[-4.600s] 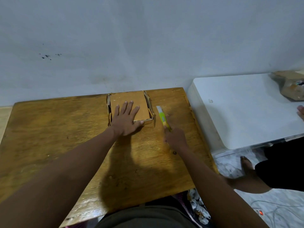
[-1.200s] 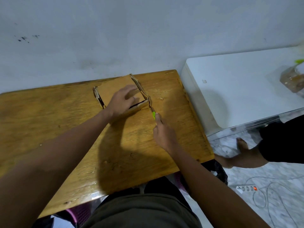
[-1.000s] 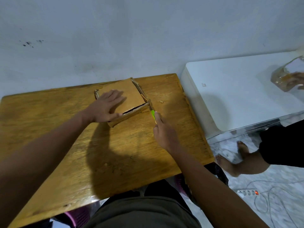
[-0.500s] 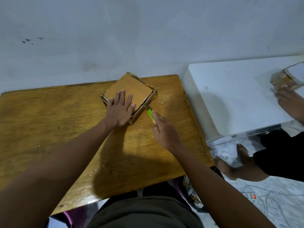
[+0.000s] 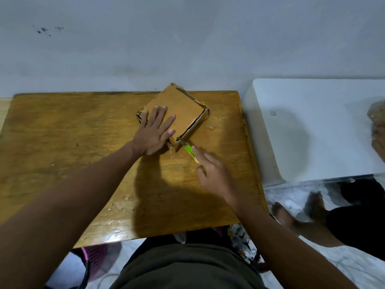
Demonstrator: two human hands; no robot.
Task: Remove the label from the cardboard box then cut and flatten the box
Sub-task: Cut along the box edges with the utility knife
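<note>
Pressing flat on the cardboard box (image 5: 177,113), the left hand (image 5: 153,134) lies with fingers spread and straight. The box sits turned at an angle near the far edge of the wooden counter (image 5: 62,132). The right hand (image 5: 214,174) pinches a green cutter (image 5: 190,152), blade tip touching the box's near corner.

Wooden table (image 5: 62,142) against grey wall (image 5: 187,38). White cabinet (image 5: 312,126) just beside its right edge. Second person's bare feet (image 5: 283,215) on floor; purple basket (image 5: 95,257) under table.
</note>
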